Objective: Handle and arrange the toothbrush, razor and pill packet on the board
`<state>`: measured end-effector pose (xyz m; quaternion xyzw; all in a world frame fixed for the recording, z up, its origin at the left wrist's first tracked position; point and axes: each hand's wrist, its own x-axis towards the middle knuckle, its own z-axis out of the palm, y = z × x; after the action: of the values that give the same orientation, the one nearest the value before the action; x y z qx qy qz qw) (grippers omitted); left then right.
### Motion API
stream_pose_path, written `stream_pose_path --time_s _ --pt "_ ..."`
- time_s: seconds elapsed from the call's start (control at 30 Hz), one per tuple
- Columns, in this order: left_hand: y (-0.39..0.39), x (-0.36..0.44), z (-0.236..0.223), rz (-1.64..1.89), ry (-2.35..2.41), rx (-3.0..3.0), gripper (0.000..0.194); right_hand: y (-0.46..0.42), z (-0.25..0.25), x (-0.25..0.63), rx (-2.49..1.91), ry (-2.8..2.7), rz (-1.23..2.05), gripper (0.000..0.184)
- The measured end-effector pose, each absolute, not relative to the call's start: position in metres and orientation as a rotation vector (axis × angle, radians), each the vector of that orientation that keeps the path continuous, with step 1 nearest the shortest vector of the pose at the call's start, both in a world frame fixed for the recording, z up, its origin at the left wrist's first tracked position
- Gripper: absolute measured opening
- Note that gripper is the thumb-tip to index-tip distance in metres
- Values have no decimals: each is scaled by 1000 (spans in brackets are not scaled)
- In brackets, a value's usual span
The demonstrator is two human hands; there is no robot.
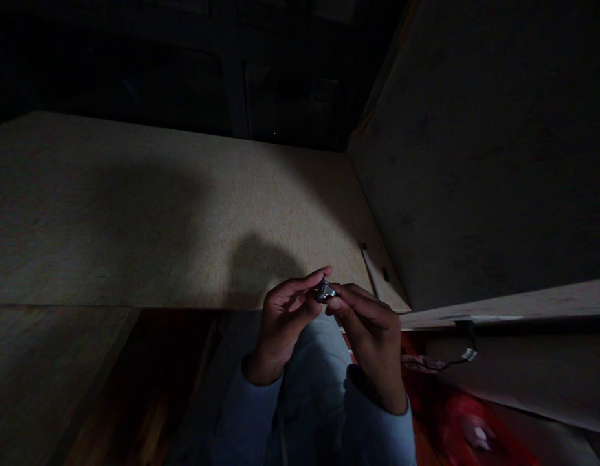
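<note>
A small shiny, dark silvery object (pixel 325 290) is pinched between my two hands, just above the near edge of the ledge. It is too small and dim to name its kind. My left hand (pixel 288 317) grips it from the left between thumb and fingers. From the right, my right hand (pixel 372 327) holds its other side with thumb and fingertips. Both hands are closed on it, and the fingers hide part of its outline.
A pale, speckled ledge (pixel 193 213) stretches ahead under a dark window (pixel 183 77). A thin white stick-like item (pixel 371 272) and a small dark piece (pixel 386 274) lie by the right wall (pixel 488 162). At lower right are a black cable (pixel 445 367) and a red bag-like thing (pixel 469 421).
</note>
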<state>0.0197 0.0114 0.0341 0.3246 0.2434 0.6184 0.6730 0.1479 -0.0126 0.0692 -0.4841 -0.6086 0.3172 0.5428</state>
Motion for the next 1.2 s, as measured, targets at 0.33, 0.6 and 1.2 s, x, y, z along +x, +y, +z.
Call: stream_pose_path --time_s 0.33,0.6,1.2 --pt "10 22 39 1419 594 772 34 -11 62 145 -1140 -1413 777 21" --pt "10 18 37 1391 532 802 31 -11 62 145 -1110 -1366 869 22" --pt "18 6 38 1433 527 799 34 -5 53 138 -1101 -1355 885 19"
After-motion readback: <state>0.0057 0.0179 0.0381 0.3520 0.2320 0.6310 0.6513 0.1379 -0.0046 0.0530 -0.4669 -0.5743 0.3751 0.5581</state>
